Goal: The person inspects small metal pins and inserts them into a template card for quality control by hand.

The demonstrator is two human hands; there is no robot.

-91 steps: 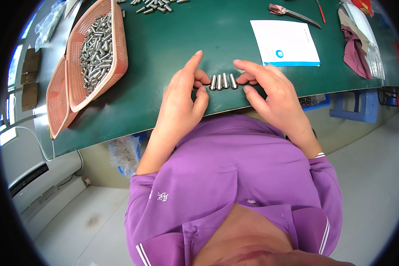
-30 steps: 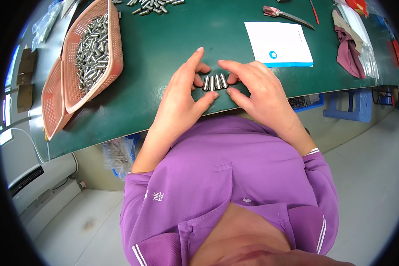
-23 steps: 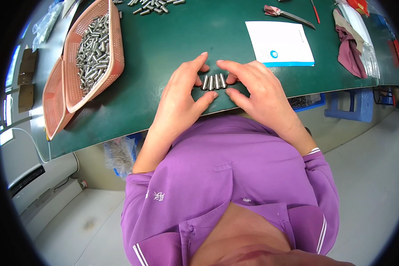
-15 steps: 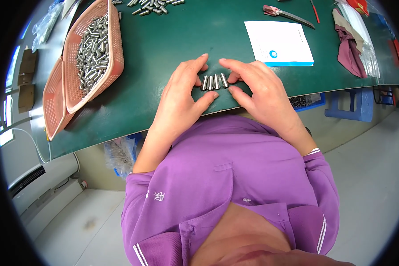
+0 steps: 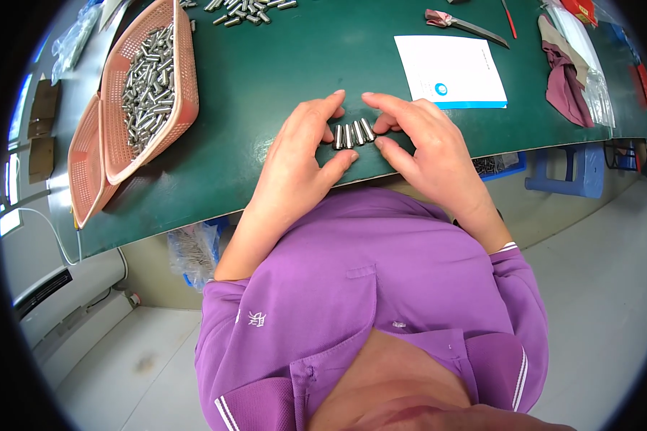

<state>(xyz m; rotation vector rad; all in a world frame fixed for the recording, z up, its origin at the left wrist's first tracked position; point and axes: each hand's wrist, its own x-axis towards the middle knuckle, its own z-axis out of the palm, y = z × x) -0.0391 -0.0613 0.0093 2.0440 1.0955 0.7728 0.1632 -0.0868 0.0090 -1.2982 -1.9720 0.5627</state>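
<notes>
A short row of small metal pins [image 5: 354, 133] lies side by side on the green table [image 5: 266, 79] near its front edge. My left hand [image 5: 302, 154] cups the row from the left, its fingertips and thumb touching the pins. From the right, my right hand [image 5: 420, 140] presses against the same row with forefinger and thumb. Both hands squeeze the pins together between them.
A pink basket [image 5: 151, 82] full of metal pins stands at the left, with a second pink basket [image 5: 86, 169] under it. Loose pins [image 5: 244, 8] lie at the back. A white paper pad [image 5: 449, 72], pliers [image 5: 460, 21] and a maroon cloth [image 5: 564, 75] are on the right.
My hands have drawn closer together, so the row of pins is tighter and shorter than three seconds ago. Over the last second they hardly move.
</notes>
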